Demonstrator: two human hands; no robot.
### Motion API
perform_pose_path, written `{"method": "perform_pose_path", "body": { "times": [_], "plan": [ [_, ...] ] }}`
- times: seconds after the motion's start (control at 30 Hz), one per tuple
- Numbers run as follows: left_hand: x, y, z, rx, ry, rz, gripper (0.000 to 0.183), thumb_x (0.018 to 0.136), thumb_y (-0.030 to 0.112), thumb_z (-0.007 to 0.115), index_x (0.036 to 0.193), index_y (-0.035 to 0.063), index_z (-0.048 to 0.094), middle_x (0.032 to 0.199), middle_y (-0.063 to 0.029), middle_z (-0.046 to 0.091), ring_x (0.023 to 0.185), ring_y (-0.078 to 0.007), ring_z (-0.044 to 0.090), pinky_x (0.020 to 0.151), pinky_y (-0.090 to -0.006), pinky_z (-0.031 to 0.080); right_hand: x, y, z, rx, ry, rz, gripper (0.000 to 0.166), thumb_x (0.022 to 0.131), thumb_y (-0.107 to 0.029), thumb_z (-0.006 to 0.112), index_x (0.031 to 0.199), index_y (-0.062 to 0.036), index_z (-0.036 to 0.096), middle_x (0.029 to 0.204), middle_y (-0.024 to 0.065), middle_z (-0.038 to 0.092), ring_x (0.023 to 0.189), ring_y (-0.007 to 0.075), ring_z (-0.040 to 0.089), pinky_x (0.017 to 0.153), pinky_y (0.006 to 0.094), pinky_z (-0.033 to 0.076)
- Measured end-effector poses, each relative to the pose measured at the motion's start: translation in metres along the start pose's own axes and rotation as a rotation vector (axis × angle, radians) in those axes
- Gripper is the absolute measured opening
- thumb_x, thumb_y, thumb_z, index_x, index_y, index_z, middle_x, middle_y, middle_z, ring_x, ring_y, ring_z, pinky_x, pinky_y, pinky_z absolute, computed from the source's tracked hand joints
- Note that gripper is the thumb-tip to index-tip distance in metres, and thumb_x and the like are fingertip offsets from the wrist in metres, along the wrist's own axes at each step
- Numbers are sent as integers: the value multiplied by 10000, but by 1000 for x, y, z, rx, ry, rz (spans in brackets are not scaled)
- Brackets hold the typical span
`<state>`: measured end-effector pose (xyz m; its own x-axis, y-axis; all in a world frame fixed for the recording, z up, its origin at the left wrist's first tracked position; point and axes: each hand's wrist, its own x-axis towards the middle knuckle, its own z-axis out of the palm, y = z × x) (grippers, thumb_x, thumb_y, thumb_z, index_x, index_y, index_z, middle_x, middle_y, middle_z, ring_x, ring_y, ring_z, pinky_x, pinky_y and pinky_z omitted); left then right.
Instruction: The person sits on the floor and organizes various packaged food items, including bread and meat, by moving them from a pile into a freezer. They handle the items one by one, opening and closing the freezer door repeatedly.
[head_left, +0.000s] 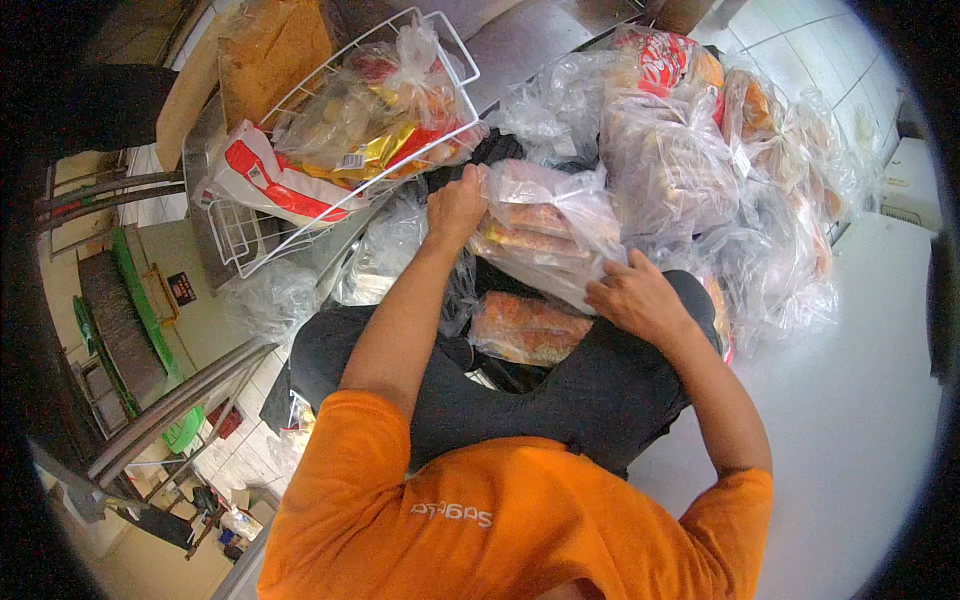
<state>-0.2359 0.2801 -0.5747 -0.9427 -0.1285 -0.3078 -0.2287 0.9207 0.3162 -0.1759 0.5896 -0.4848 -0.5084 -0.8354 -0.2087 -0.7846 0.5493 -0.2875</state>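
A clear plastic bag (551, 214) holding what look like stacked slices of meat or bread hangs between my two hands, above my lap. My left hand (457, 202) is closed on the bag's upper left edge. At its lower right side, the fingers of my right hand (630, 292) pinch the loose plastic. Between my knees, below this bag, lies another clear bag with orange-brown food (529, 322) inside. Exactly what food either bag contains is blurred by the plastic.
A white wire basket (469, 112) with several food packages, one a red-and-white packet (281, 176), stands at upper left. Several filled clear bags (667, 165) are heaped at upper right. A white surface (832, 397) is at my right. Metal rails (180, 409) run along the left.
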Motion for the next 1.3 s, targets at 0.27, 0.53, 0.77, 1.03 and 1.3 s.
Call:
{"method": "perform_pose_path", "body": {
  "times": [0.27, 0.53, 0.77, 1.03, 1.3],
  "plan": [
    [4, -13, 22, 93, -84, 32, 413, 1034, 382, 361, 955, 52, 597, 918, -255, 695, 870, -475, 667, 770, -570, 527, -42, 36, -48, 143, -34, 47, 182, 875, -290, 646, 826, -115, 656, 853, 44, 625, 910, 216, 617, 805, 401, 409],
    [0, 36, -7, 145, -647, 432, 717, 781, 529, 753, 1174, -16, 502, 1125, -283, 626, 1061, -433, 622, 918, -477, 500, 76, 14, 59, -252, -27, 560, 417, 929, -268, 512, 1293, -80, 592, 1196, 156, 635, 1087, 307, 613, 1026, 516, 350],
    [-90, 51, -80, 338, -179, 439, 323, 902, 149, 581, 1182, 20, 485, 1192, -221, 542, 1085, -433, 602, 794, -533, 554, 138, 19, 118, 359, 341, 205, 455, 870, -297, 632, 1226, -33, 529, 1123, 200, 552, 1072, 391, 553, 930, 485, 451],
    [-93, 39, -140, 306, 27, 161, 824, 604, 232, 917, 1277, 20, 490, 1386, -272, 404, 1180, -508, 518, 899, -503, 546, 116, 83, 80, 277, -232, 355, 554, 843, -420, 685, 1268, -91, 549, 1198, 215, 618, 1152, 376, 593, 939, 470, 491],
    [-95, 10, -188, 254, -293, -14, 263, 784, 233, 708, 951, 29, 711, 1043, -189, 704, 972, -381, 683, 829, -493, 550, 164, 52, 61, -40, -268, 339, 343, 933, -245, 512, 1242, -122, 594, 1112, 154, 672, 1029, 345, 672, 793, 486, 554]
  ]
}}
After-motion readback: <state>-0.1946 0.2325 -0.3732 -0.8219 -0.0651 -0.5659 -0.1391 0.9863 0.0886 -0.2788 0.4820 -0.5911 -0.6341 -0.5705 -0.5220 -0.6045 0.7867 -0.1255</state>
